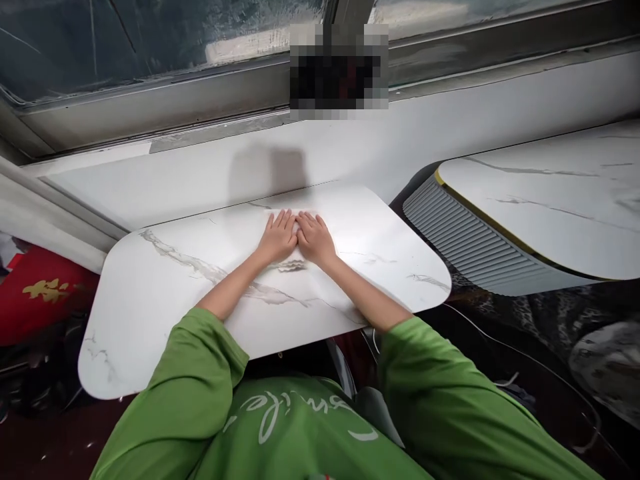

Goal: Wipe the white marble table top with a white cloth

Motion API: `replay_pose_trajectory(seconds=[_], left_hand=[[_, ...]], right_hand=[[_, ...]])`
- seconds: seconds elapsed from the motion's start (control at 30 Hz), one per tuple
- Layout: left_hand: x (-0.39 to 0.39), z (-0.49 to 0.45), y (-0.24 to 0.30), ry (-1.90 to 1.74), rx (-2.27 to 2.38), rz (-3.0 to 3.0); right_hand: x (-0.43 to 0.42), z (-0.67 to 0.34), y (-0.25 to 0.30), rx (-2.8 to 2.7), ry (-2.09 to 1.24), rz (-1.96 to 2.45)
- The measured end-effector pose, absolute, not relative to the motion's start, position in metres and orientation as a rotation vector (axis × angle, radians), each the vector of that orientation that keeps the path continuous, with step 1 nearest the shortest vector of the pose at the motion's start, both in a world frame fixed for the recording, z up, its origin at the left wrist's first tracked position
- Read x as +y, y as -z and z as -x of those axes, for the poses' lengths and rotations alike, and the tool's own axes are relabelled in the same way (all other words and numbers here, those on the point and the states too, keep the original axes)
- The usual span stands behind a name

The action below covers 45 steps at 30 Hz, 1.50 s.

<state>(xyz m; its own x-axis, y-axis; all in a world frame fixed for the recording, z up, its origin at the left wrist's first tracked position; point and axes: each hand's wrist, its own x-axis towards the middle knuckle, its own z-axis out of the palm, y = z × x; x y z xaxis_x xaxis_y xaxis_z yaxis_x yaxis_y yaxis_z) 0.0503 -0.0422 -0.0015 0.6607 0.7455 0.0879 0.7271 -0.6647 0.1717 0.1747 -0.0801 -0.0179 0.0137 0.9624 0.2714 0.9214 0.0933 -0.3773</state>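
My left hand [278,237] and my right hand [315,237] lie flat, palms down, side by side on a white marble-patterned tabletop [165,287]. Their fingers are stretched out toward the far edge, and the two index fingers touch or nearly touch. Nothing is held in either hand. Both arms wear green sleeves pushed up to the elbows.
A white wall ledge [200,180] and a window frame [150,100] run behind the table. A second marble-topped unit with a ribbed grey side [470,240] stands at the right. A red object with a gold mark [40,293] sits low at the left.
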Motion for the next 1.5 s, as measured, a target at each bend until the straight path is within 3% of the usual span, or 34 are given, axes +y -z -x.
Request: replay_pose_trajectory(seconds=[0.27,0.4,0.57,0.9,1.07,1.5], left_hand=[[-0.186,0.022,-0.006,-0.197,1.185,-2.821],[-0.215,0.045,-0.009,-0.184,1.218,-2.816],[-0.188,0.054,-0.007,-0.191,1.313,-2.745],[-0.049,0.064,-0.002,-0.379,1.618,-2.614],[-0.004,0.071,-0.002,-0.438,1.581,-2.639],[-0.029,0.075,0.002,-0.432,1.674,-2.549]], right_hand=[[-0.222,-0.112,0.011,-2.094,-0.06,1.69],[-0.245,-0.092,0.007,-2.151,-0.07,1.624],[-0.21,-0.084,0.006,-2.183,-0.137,1.584],[-0.052,-0.06,0.009,-2.113,-0.164,1.559],[-0.012,-0.05,0.012,-2.043,-0.121,1.573],[-0.026,-0.048,0.014,-2.088,-0.218,1.559]])
